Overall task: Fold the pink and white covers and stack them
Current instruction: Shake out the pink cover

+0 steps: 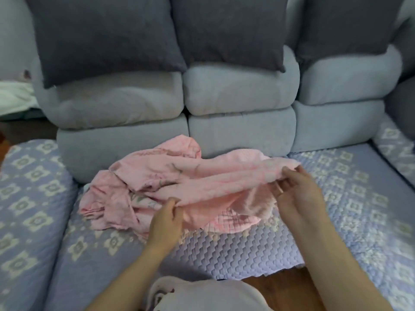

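the left hand (166,217) and right hand (298,194) each pinch an edge of the crumpled pink cover (179,187). with the rest bunched up, lifting may drag tangled layers and skew the fold.

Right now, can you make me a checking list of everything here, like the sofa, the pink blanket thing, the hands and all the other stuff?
Surface: quilted purple sofa cover with white flower shapes, spread over the seat.
Job's things: pink cover, crumpled and not yet folded, lying on the seat. No white cover clearly seen.
Clutter: pale cloth at the bottom edge, only partly in view.
Hands: left hand pinches the pink cover's near edge; right hand pinches its right end.
Cables: nothing seen.
Surroundings: grey back cushions, dark grey pillows leaning on them, brown floor below the seat.
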### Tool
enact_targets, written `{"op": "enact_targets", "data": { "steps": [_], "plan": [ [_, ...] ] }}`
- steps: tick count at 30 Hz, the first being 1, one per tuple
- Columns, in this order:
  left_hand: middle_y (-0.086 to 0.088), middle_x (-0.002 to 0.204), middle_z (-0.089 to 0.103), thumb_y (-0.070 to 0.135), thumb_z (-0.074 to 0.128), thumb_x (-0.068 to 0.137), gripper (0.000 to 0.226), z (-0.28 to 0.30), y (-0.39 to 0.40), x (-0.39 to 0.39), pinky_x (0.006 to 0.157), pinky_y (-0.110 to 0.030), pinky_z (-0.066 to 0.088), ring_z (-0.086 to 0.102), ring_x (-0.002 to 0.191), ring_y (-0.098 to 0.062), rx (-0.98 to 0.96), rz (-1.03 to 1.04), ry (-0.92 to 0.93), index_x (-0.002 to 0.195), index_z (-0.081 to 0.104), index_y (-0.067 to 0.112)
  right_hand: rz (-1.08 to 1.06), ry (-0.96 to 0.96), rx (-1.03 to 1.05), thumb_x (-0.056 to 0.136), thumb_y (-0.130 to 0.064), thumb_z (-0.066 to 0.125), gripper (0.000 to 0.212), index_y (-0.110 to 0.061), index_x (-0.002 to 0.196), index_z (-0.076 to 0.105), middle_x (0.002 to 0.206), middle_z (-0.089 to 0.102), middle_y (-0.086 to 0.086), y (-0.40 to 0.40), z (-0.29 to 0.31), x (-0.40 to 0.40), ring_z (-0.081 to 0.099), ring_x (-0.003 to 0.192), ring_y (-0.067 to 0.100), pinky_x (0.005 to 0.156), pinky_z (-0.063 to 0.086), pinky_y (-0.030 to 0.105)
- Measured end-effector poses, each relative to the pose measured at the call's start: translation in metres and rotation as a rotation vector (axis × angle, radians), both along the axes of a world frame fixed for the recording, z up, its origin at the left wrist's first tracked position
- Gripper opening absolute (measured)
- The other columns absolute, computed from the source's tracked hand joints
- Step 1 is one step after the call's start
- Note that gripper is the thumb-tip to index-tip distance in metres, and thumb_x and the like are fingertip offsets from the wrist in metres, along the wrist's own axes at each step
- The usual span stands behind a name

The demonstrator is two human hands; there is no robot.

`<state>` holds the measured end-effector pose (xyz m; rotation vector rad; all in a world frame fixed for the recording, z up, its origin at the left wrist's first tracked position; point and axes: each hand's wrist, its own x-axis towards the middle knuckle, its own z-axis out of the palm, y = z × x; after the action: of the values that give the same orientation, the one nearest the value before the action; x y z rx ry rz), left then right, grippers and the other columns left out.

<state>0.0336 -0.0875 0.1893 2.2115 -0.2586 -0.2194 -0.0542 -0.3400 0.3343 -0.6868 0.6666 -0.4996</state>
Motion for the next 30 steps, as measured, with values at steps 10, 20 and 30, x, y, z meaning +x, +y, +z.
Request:
{"op": "enact_targets", "data": {
  "steps": [10,20,30],
  "plan": [
    [0.005,0.098,0.074,0.054,0.074,0.074,0.055,0.073,0.014,-0.04,0.056,-0.032,0.054,0.072,0.079,-0.024,0.488,-0.208,-0.635,0.118,0.056,0.027,-0.029,0.341,-0.876,0.088,0.004,0.058,0.07,-0.026,0.149,0.042,0.124,0.065,-0.017,-0.065,-0.042,-0.002,0.064,0.111,0.002,0.094,0.053,0.027],
    [-0.011,0.098,0.043,0.059,0.085,0.051,0.119,0.063,0.028,-0.074,0.069,-0.043,0.045,0.043,0.082,-0.028,0.922,-0.104,-0.617,0.153,0.036,0.022,-0.145,0.288,-1.277,0.095,-0.006,0.051,0.012,-0.014,0.098,0.06,0.101,0.056,-0.004,-0.07,-0.025,0.014,0.05,0.093,0.008,0.084,0.036,0.015],
    [-0.02,0.101,0.065,0.009,0.053,0.09,0.014,0.071,0.086,-0.004,0.072,-0.045,0.049,0.062,0.092,-0.041,0.838,0.403,-0.221,0.097,0.066,0.009,0.958,0.354,-1.835,0.09,-0.044,0.061,0.025,-0.024,0.104,0.055,0.084,0.064,-0.008,-0.06,-0.022,-0.033,0.062,0.07,0.007,0.062,0.057,0.026]
  ]
}}
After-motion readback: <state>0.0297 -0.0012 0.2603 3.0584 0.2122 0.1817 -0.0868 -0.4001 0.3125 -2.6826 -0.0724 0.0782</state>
